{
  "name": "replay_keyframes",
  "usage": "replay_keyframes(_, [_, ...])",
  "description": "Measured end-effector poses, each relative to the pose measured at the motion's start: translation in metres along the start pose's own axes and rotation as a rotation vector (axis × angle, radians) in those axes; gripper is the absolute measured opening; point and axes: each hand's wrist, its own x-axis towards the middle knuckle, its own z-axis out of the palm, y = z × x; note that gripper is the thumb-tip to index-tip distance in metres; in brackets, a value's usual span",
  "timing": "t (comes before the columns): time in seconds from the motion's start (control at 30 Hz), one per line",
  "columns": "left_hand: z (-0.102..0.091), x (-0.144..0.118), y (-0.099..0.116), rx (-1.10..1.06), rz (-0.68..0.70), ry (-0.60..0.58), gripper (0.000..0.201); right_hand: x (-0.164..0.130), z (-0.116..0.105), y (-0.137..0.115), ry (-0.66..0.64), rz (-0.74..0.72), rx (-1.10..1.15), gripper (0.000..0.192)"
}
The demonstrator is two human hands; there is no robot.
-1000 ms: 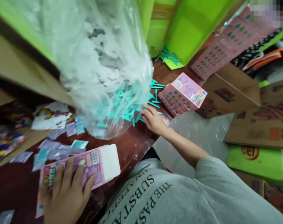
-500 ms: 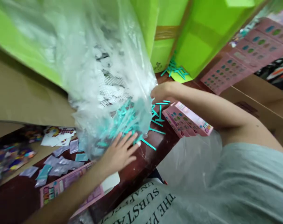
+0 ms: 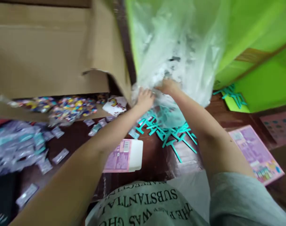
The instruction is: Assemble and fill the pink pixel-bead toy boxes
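Small sachets (image 3: 20, 147) lie loose at the far left of the dark table (image 3: 69, 141), beneath the cardboard box (image 3: 39, 50); a pink carton (image 3: 124, 156) lies flat by the near edge. The left hand (image 3: 145, 98) and right hand (image 3: 167, 87) are both closed on the lower end of the clear plastic bag (image 3: 178, 47), which hangs from the green box (image 3: 251, 37), probably to keep its mouth low over the table; teal sticks (image 3: 171, 133) lie heaped directly below, with a second pink carton (image 3: 256, 153) flat to the right.

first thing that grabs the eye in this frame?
Both hands, left hand and right hand, grip the clear plastic bag at centre top, in front of bright green cartons. Under the bag, teal plastic sticks lie scattered on the dark wooden table. A pink box lies flat just left of them.
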Motion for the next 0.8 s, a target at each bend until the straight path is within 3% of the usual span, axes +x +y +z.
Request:
replay_keyframes(0.1, [-0.007,-0.052,0.003,-0.064,0.106,0.036,0.053,0.000,-0.001,-0.008,-0.053,0.192,-0.044,0.065])
replay_keyframes(0.17, [-0.009,-0.118,-0.007,-0.139,0.299,0.058,0.050,-0.020,-0.019,-0.008,-0.007,0.201,-0.083,0.073])
replay_keyframes(0.23, [-0.007,-0.200,-0.025,-0.189,0.411,0.032,0.047,-0.056,-0.039,-0.014,0.086,0.165,-0.104,0.064])
replay_keyframes(0.27, [-0.003,-0.242,-0.035,-0.204,0.406,0.010,0.056,-0.078,-0.045,-0.023,0.129,0.098,-0.095,0.056])
replay_keyframes(0.33, [0.010,-0.314,-0.050,-0.210,0.246,-0.014,0.074,-0.119,-0.045,-0.059,0.146,-0.145,-0.031,0.050])
replay_keyframes(0.43, [0.028,-0.375,-0.057,-0.178,0.096,-0.022,0.070,-0.147,-0.006,-0.144,0.030,-0.520,0.039,0.045])
replay_keyframes(0.53, [0.026,-0.374,-0.067,-0.132,-0.060,0.094,0.047,-0.127,0.048,-0.218,-0.026,-0.487,-0.073,0.043])
replay_keyframes(0.6, [0.013,-0.353,-0.089,-0.080,-0.222,0.216,0.046,-0.105,0.073,-0.241,-0.041,-0.417,-0.133,0.050])
replay_keyframes(0.7, [-0.012,-0.317,-0.139,-0.017,-0.434,0.349,0.054,-0.088,0.084,-0.242,-0.064,-0.434,-0.153,0.049])
replay_keyframes(0.8, [-0.029,-0.295,-0.178,-0.004,-0.481,0.395,0.052,-0.090,0.076,-0.231,-0.066,-0.432,-0.160,0.046])
